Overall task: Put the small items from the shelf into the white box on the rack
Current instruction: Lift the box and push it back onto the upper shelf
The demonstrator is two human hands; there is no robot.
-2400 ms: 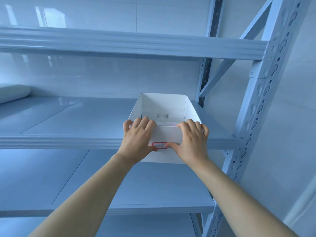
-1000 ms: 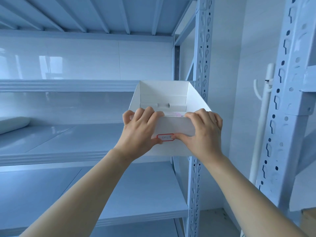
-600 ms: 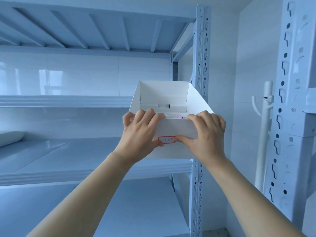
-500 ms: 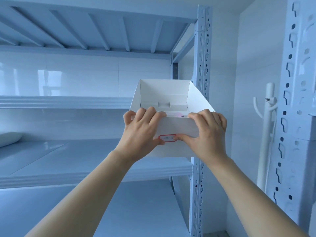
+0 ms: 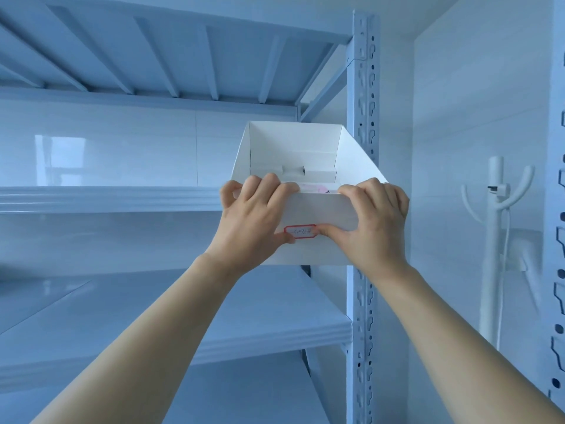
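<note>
I hold an open white cardboard box [image 5: 305, 151] up in the air, in front of the rack's right upright. My left hand [image 5: 253, 221] grips the left part of its front wall, fingers hooked over the rim. My right hand [image 5: 374, 223] grips the right part the same way. A red-bordered label [image 5: 301, 231] sits between my thumbs. A pink item [image 5: 315, 188] peeks over the front rim inside; the other contents are hidden.
The pale blue metal rack has an upper shelf edge [image 5: 107, 198], a lower shelf [image 5: 244, 316] and a perforated upright [image 5: 363, 117]. A white coat stand [image 5: 493, 240] with a cord stands by the wall at right. Another upright [image 5: 559, 270] is at the far right.
The box has left the shelf where it stood and has been lifted and carried right, in both hands. My view has tilted upward; the grip is unchanged.
</note>
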